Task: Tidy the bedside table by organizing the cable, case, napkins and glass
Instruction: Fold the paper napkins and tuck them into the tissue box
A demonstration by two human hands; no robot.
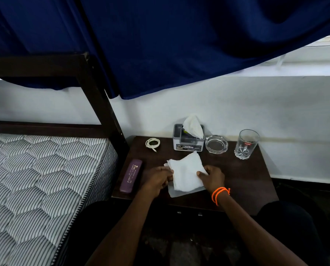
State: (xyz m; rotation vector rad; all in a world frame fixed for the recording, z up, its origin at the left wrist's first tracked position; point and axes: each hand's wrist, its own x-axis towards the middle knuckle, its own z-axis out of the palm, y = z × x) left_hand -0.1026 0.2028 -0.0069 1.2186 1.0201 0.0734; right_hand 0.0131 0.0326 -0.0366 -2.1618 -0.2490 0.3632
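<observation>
A stack of white napkins [186, 172] lies near the front middle of the dark bedside table [242, 177]. My left hand [156, 179] grips the stack's left edge and my right hand [211, 178], with an orange band at the wrist, grips its right edge. A purple case [131, 176] lies lengthwise along the table's left edge. At the back left rests a coiled white cable [152, 143]. An empty clear glass [246, 144] stands upright at the back right.
A tissue box [187, 143] with a tissue sticking out stands at the back middle, a glass ashtray [216, 144] beside it. A striped mattress [41, 179] and dark bed frame border the left. A blue curtain [169, 45] hangs overhead.
</observation>
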